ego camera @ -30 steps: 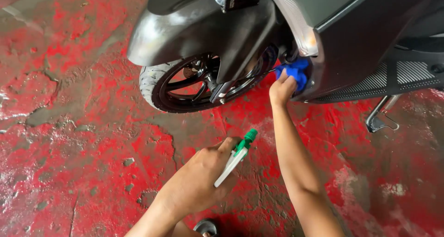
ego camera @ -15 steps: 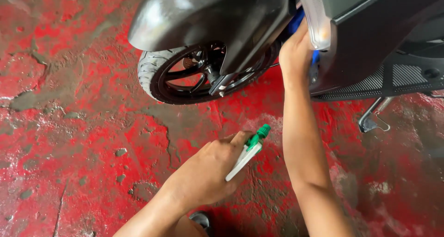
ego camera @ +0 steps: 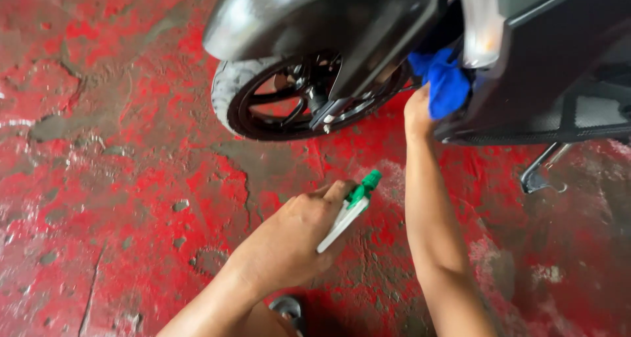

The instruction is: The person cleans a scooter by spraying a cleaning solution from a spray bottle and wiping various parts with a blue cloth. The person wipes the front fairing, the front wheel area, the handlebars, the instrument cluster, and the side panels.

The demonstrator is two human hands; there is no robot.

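My left hand [ego camera: 292, 242] grips a spray bottle by its white trigger head with a green nozzle [ego camera: 351, 205], held low over the floor. The bottle's body is hidden under the hand. My right hand [ego camera: 420, 110] is raised and presses a blue cloth [ego camera: 444, 81] against the dark body panel [ego camera: 545, 81] of a scooter, just behind the front wheel [ego camera: 299, 100] and below a pale lamp lens [ego camera: 483, 28]. The grey front mudguard [ego camera: 296, 15] arches over the black-spoked wheel.
The floor [ego camera: 118, 199] is wet concrete with worn, patchy red paint. The scooter's side stand [ego camera: 542, 169] touches down at the right. A small dark round object [ego camera: 289, 307] lies near my left forearm at the bottom.
My right hand with the blue cloth has shifted along the scooter's panel near the lamp. The left hand has kept the spray bottle low in about the same spot.
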